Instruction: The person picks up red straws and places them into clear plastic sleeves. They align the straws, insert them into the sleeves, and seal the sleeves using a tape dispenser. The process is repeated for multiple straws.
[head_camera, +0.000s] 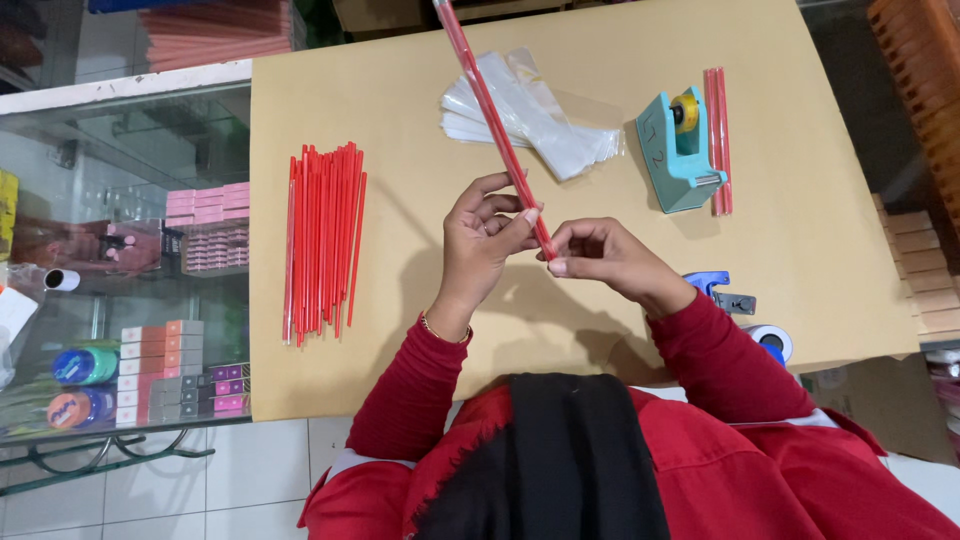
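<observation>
Red stick bundle (495, 130), apparently sleeved in clear plastic, pinched at its near end by left hand (485, 235) and right hand (600, 258); keep grip firm, sleeve taut.

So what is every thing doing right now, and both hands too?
Left hand: pinching the sleeved red stick.
Right hand: pinching the same stick's lower end.
Sleeved red stick: held up, slanting over the table.
Loose red sticks: lying side by side, untouched.
Clear plastic sleeves: piled flat.
Tape dispenser: standing, roll loaded.
Finished sticks: lying beside the dispenser.
</observation>
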